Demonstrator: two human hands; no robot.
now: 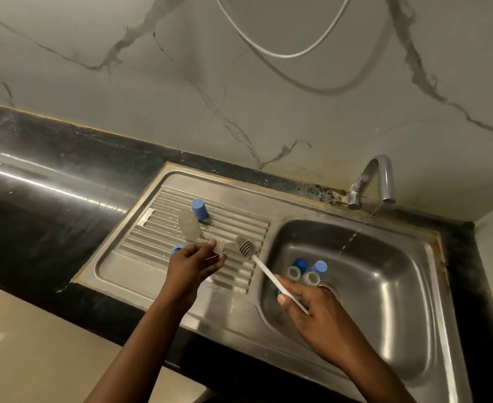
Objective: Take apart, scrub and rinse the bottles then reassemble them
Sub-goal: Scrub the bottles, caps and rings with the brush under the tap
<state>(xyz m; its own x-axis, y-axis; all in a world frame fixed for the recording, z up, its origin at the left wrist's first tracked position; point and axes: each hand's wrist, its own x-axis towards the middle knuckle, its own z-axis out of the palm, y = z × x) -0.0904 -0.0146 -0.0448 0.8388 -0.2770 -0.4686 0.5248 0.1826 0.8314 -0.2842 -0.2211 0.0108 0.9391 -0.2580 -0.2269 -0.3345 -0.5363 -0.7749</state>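
There's the clear bottle part, held up over the draining board and pinched in the fingertips of the left hand. The brush is right beside it, grey bristled head just to its right. The right hand is wrapped round the white handle low down, thumb on top, and the handle slants up and left over the edge of the basin. Beyond the left hand a clear bottle lies on its side on the ribs of the board. A blue cap stands just behind it, touching or only close, I can't tell. A blue ring peeks out past the left hand's knuckles. Down in the basin, near the drain, two clear pieces sit side by side with two blue caps right behind them. The tap in the far corner is on, and a thin stream falls into the basin. Black surface all round the steel sink, marbled wall behind it, and a white cord looping across that wall
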